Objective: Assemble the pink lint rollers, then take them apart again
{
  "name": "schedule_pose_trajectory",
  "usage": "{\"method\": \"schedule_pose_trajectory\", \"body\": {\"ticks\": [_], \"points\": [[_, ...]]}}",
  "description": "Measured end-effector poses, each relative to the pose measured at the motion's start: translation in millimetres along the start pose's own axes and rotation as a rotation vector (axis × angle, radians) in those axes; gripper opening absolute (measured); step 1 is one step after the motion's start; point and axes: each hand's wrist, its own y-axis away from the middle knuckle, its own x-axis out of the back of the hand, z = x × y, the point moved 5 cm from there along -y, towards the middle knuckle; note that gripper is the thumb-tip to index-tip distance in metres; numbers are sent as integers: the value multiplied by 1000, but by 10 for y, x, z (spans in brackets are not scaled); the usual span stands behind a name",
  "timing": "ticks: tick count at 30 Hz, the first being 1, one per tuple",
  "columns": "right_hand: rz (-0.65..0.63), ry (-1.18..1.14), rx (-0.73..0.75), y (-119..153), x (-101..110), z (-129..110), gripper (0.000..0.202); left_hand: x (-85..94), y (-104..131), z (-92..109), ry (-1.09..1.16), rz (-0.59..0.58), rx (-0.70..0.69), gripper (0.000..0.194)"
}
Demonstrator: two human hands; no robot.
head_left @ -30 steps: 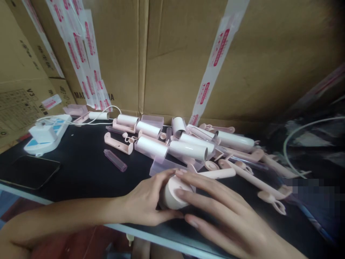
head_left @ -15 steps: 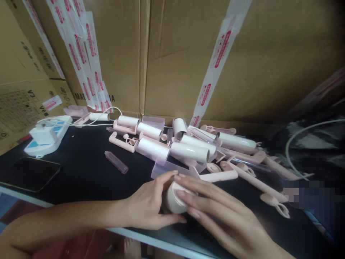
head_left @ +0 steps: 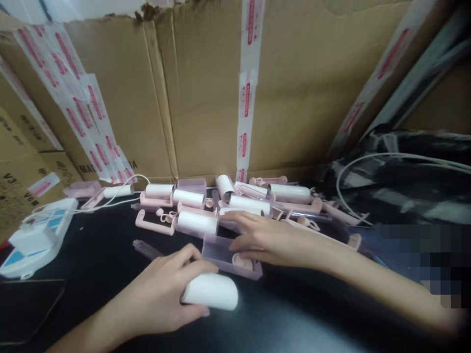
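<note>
A white roll (head_left: 213,291) lies on its side in my left hand (head_left: 167,289), fingers over its left end and thumb below. My right hand (head_left: 257,239) reaches over the pile with its fingers spread, above a translucent purple tray (head_left: 221,255) and near a white roll (head_left: 241,212) partly hidden under the fingers. A round pink piece (head_left: 242,261) sits in the tray just below my right fingertips. Whether the right fingers touch the roll or the piece is unclear.
White rolls (head_left: 196,223), pink handles (head_left: 154,225) and small pink parts cover the table's back. A power strip (head_left: 55,230) with a white plug and a dark phone (head_left: 29,309) are at left. Cardboard (head_left: 206,108) stands behind; a cable (head_left: 344,171) loops at right.
The hands have parted. My left hand has turned the white roll onto its side, and my right hand has let go of it and moved over the pile. The view has shifted.
</note>
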Motion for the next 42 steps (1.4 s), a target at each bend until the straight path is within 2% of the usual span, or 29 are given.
{"method": "schedule_pose_trajectory", "body": {"ticks": [4, 7, 9, 12, 14, 16, 18, 21, 25, 31, 35, 42], "points": [[-83, 75, 152, -185, -181, -2, 7, -137, 18, -102, -108, -120, -5, 58], [-43, 25, 168, -149, -138, -26, 7, -200, -23, -56, -66, -63, -72, 55], [71, -68, 55, -59, -15, -13, 9, -217, -60, -19, 51, 62, -76, 57], [373, -311, -191, 152, 157, -5, 16, -326, -121, -5, 235, 250, -35, 63], [555, -432, -261, 285, 173, -83, 19, -475, -171, -6, 319, 275, -26, 63], [637, -426, -221, 360, 118, -229, 23, -615, -214, -19, 357, 265, -20, 63], [610, -311, -95, 383, 21, -399, 33, -686, -228, -45, 364, 294, -10, 62], [534, -113, 107, 412, -110, -567, 50, -687, -210, -62, 372, 346, -25, 65], [529, 24, 211, 460, -132, -615, 64, -630, -186, -22, 402, 354, -108, 73], [574, 72, 264, 468, -135, -676, 61, -619, -157, 3, 416, 415, -240, 62], [581, 19, 258, 427, -207, -646, 59, -637, -142, -21, 376, 474, -213, 53], [578, -10, 138, 355, -206, -695, 54, -628, -137, -30, 334, 466, -210, 47]]}}
